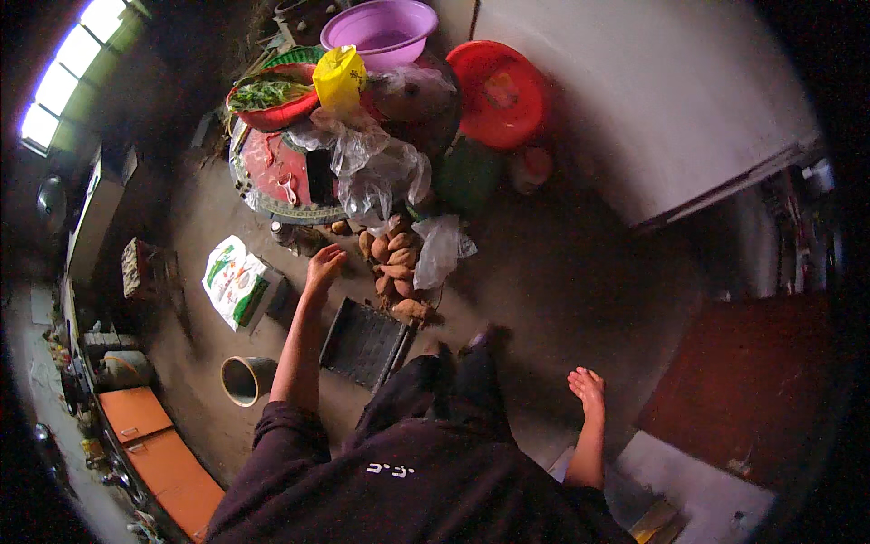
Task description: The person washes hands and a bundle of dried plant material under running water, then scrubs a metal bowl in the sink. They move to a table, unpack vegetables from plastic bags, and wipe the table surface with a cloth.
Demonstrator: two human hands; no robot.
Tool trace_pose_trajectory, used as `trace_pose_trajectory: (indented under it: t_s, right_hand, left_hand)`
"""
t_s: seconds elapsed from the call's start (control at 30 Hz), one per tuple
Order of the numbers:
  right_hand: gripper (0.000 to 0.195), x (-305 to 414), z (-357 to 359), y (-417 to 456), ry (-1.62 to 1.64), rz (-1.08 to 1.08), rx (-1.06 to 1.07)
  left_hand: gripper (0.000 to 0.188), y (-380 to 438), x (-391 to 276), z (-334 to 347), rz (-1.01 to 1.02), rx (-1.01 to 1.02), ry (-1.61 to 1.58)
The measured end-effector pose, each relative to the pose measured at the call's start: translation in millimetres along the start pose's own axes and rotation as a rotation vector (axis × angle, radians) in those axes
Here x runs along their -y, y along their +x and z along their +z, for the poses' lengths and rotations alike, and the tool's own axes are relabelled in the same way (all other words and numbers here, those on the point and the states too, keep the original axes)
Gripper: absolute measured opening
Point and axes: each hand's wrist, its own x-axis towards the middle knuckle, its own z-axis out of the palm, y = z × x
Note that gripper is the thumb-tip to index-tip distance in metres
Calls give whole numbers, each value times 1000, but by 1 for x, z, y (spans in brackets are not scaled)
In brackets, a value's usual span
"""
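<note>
My left hand (326, 266) is held out above the floor with nothing in it, just left of a pile of sweet potatoes (401, 262). Beside the pile lies a clear plastic bag (435, 253). A black plastic crate (363, 343) is on the floor below my left hand. Well away to the right, my right hand (587, 386) hangs empty over the floor, fingers extended. Beyond the pile is a low round table (262, 160) with crumpled plastic bags (370, 163), a yellow bag (340, 75) and a red basket of leafy greens (268, 95).
A white and green printed sack (234, 282) and a bucket (248, 382) stand on the left floor, near orange cabinets (163, 455). A purple basin (380, 34) and a red basin (499, 95) are at the top. A dark red surface (734, 387) lies right.
</note>
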Motion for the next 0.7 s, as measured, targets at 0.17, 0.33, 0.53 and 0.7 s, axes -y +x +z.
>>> trace_pose_trajectory:
  t_s: [0.17, 0.33, 0.53, 0.7]
  right_hand:
    - [30, 96, 9, 81, -61, -7, 2]
    - [27, 222, 77, 166, -185, -139, 165]
    - [28, 340, 211, 227, -1513, -974, 92]
    - [24, 394, 330, 236, -862, -761, 601]
  left_hand:
    - [55, 54, -33, 33, 40, -194, -82]
    - [45, 95, -53, 53, 129, -379, -81]
    - [35, 102, -63, 71, -66, -357, 405]
    - [80, 144, -102, 35, -124, -392, -337]
